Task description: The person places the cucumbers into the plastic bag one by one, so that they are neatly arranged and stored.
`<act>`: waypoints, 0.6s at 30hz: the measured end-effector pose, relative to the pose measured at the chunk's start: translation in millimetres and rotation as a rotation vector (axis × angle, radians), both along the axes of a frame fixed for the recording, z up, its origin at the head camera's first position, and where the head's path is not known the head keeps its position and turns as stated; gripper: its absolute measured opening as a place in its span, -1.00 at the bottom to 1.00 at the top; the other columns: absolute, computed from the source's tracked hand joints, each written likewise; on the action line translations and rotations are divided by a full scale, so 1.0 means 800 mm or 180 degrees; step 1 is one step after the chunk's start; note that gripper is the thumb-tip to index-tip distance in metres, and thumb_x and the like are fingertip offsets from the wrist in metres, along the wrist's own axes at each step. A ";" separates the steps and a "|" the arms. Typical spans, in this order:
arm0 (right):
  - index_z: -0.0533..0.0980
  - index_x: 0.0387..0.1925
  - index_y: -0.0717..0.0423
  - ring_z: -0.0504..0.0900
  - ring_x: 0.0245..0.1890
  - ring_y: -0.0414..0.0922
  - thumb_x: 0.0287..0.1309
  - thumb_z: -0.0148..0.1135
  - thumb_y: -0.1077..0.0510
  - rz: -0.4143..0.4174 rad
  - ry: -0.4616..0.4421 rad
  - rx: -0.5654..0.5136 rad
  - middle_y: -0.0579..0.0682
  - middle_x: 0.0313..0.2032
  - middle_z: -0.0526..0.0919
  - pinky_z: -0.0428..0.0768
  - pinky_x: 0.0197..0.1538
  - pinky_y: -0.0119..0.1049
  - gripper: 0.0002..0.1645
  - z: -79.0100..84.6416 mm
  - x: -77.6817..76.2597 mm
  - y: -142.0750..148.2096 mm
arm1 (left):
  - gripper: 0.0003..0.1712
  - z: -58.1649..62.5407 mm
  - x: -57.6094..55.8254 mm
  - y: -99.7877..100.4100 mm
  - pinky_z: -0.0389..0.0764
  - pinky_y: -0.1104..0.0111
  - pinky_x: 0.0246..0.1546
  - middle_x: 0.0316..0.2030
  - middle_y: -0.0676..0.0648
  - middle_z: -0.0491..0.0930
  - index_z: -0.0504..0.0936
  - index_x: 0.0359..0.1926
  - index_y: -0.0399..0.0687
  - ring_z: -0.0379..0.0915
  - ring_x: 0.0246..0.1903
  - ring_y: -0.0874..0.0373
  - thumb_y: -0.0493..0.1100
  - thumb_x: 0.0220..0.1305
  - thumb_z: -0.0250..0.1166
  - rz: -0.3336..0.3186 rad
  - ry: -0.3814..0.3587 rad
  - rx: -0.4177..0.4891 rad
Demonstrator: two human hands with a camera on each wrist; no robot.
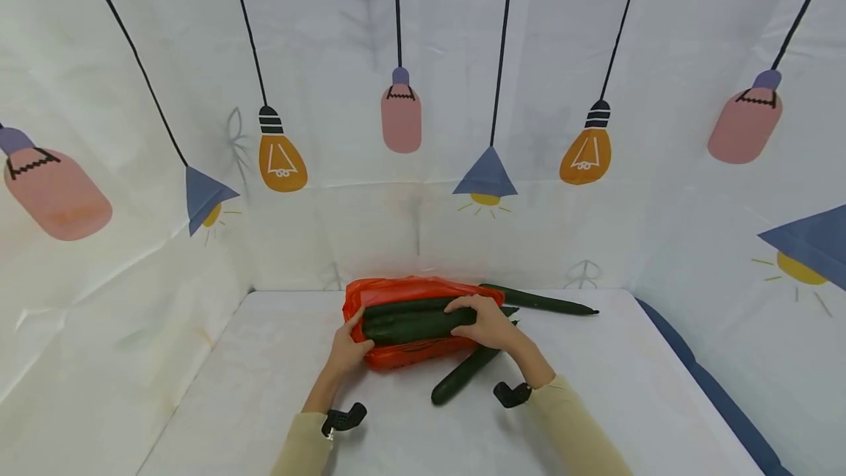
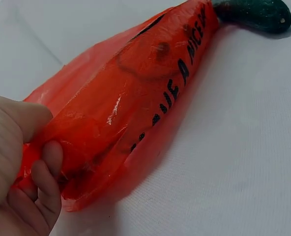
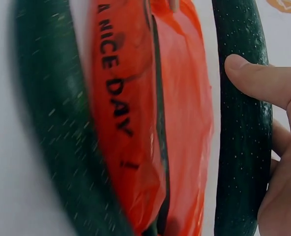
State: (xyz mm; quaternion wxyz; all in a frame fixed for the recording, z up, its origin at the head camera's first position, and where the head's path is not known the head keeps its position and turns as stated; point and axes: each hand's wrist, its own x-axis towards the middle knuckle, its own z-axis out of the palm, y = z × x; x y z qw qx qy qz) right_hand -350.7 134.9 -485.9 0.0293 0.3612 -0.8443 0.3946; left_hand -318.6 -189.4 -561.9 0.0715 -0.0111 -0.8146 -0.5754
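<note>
A red plastic bag point(image 1: 423, 289) with black lettering lies across the back of the white table. In the head view, dark green cucumbers point(image 1: 413, 326) show lengthwise between its red edges. My left hand point(image 1: 348, 350) is at the bag's left end; the left wrist view shows its thumb and fingers pinching the crumpled red plastic point(image 2: 101, 123). At the other end, my right hand point(image 1: 487, 323) grips a cucumber point(image 3: 241, 128), thumb laid along its near side in the right wrist view.
One loose cucumber point(image 1: 459, 379) slants out in front of the bag, beneath the right hand. Another cucumber point(image 1: 545, 302) extends to the right behind it. A white sheet point(image 1: 423, 226) printed with hanging lamps rises behind the table point(image 1: 251, 380) and along both sides.
</note>
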 end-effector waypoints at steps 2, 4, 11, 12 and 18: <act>0.62 -0.07 -0.11 0.50 0.10 -0.13 -0.02 0.49 0.18 -0.0036 0.0006 0.0023 -0.24 -0.02 0.62 0.47 0.15 -0.06 -0.58 0.002 -0.008 -0.010 | -0.03 0.000 0.000 0.000 0.35 -0.07 0.18 0.34 -0.36 0.24 0.15 0.47 -0.17 0.22 0.20 -0.17 -0.48 -0.02 0.24 0.0003 -0.0042 -0.0038; 0.62 -0.07 -0.12 0.52 0.08 -0.15 -0.02 0.49 0.18 -0.0046 0.0052 0.0034 -0.24 -0.03 0.62 0.48 0.14 -0.09 -0.58 0.003 -0.015 -0.018 | -0.03 0.000 0.000 0.000 0.32 -0.09 0.20 0.35 -0.35 0.22 0.13 0.47 -0.20 0.19 0.24 -0.19 -0.46 -0.01 0.24 0.0015 -0.0081 -0.0082; 0.62 -0.07 -0.10 0.55 0.03 -0.14 -0.02 0.50 0.16 -0.0093 0.0063 0.0101 -0.20 -0.06 0.64 0.52 0.10 -0.12 -0.59 0.008 -0.032 -0.041 | -0.01 0.001 0.000 0.001 0.16 -0.08 0.29 0.42 -0.29 0.11 0.04 0.47 -0.32 0.03 0.37 -0.18 -0.43 0.00 0.26 -0.0002 -0.0085 -0.0138; 0.62 -0.07 -0.08 0.54 0.04 -0.12 -0.02 0.49 0.17 -0.0089 0.0051 0.0100 -0.18 -0.05 0.64 0.51 0.10 -0.11 -0.59 0.009 -0.033 -0.044 | -0.01 0.001 -0.001 0.001 0.15 -0.08 0.30 0.42 -0.29 0.11 0.03 0.47 -0.33 0.02 0.38 -0.18 -0.43 0.00 0.26 -0.0003 -0.0078 -0.0141; 0.62 -0.05 -0.08 0.53 0.07 -0.10 -0.01 0.49 0.17 -0.0108 -0.0038 0.0139 -0.16 -0.02 0.63 0.49 0.12 -0.10 -0.58 0.010 -0.042 -0.056 | 0.00 0.000 -0.002 0.002 0.15 -0.09 0.30 0.41 -0.32 0.12 0.02 0.47 -0.34 0.04 0.36 -0.19 -0.43 0.00 0.28 0.0022 -0.0104 -0.0159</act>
